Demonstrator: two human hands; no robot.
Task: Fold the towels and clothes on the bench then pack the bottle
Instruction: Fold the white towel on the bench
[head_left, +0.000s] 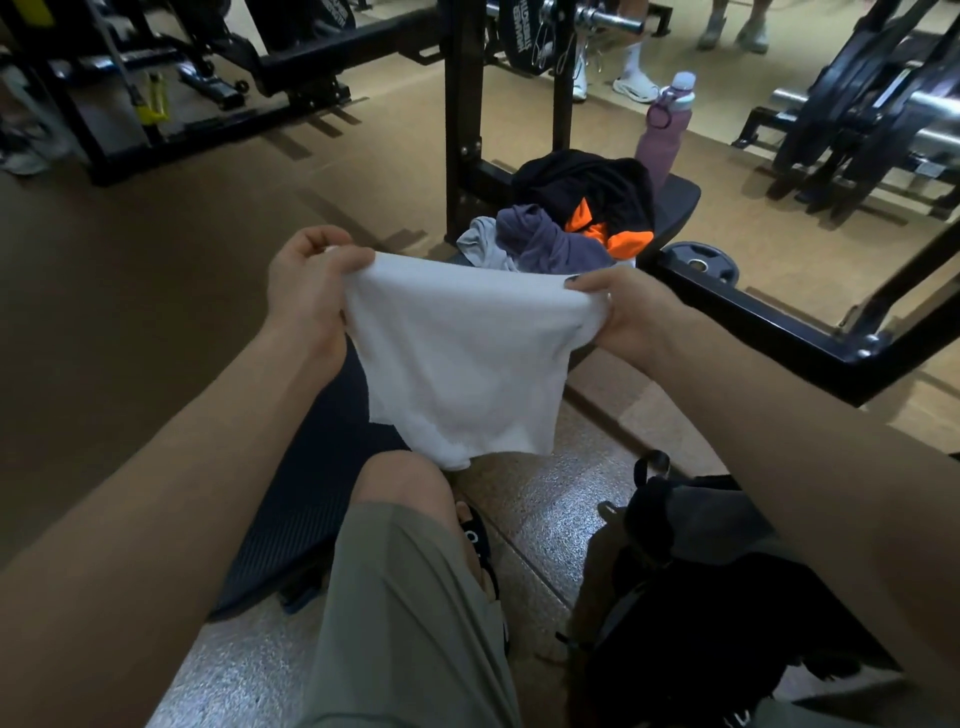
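Both hands hold a white towel up over the bench.

The left hand pinches the towel's top left corner, fingers curled round the cloth; the right hand grips the top right corner, thumb on top. The towel hangs between them, its lower edge near the knee. Beyond it, a heap of clothes lies on the bench's far end, with the bottle standing upright just behind. A dark bag sits on the floor at right.
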